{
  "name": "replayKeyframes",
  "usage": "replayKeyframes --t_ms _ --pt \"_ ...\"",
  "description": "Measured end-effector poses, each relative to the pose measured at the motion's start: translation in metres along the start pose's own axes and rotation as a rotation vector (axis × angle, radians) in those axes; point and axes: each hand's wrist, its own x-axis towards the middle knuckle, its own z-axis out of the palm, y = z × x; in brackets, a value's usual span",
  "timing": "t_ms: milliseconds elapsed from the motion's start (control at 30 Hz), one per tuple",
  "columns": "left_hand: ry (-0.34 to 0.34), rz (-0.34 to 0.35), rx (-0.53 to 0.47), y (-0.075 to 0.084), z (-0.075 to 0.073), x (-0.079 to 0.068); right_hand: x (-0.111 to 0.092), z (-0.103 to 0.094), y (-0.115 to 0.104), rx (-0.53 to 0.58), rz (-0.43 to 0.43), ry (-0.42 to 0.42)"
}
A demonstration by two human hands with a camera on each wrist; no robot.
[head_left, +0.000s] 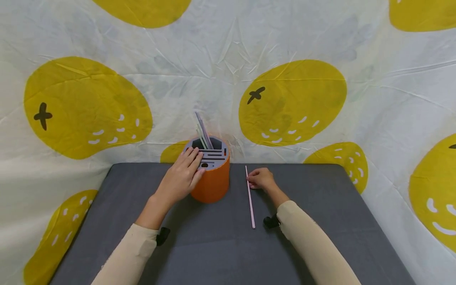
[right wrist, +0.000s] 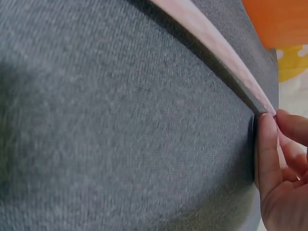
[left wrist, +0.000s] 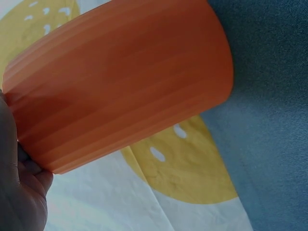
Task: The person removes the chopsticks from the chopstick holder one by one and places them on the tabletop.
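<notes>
An orange round holder (head_left: 212, 186) with a grey slotted top stands at the back middle of the table. My left hand (head_left: 181, 174) rests on the left of its top, fingers stretched over the rim. In the left wrist view, part of the left hand (left wrist: 26, 192) shows at the holder's upper end. To the right of the holder, my right hand (head_left: 261, 179) pinches a long thin pink straw (head_left: 251, 206) near its far end. Thumb and fingertips meet on that straw in the right wrist view, low over the dark cloth.
Several thin pale purple and green straws (head_left: 204, 132) stand in the holder's rear compartment. A dark grey cloth (head_left: 221, 245) covers the table. Behind it hangs a white sheet (head_left: 199, 51) printed with yellow fruit shapes, close to the table's back edge.
</notes>
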Motion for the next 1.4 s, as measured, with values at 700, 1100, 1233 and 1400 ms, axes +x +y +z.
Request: replayKeyframes --t_ms 700,1100,1233,1400 --pt "0.017 0.015 0.011 0.001 -0.001 0.000 -0.009 -0.007 -0.005 -0.144 -0.218 -0.007" --pt "0.013 0.001 0.008 0.001 0.000 -0.002 -0.013 -0.018 -0.057 -0.143 -0.449 -0.087" --pt "0.010 0.001 0.007 0.002 -0.001 -0.001 -0.016 -0.018 -0.082 -0.153 -0.509 -0.073" --pt "0.009 -0.001 0.009 0.002 -0.001 -0.002 -0.019 -0.014 -0.112 -0.182 -0.610 -0.030"
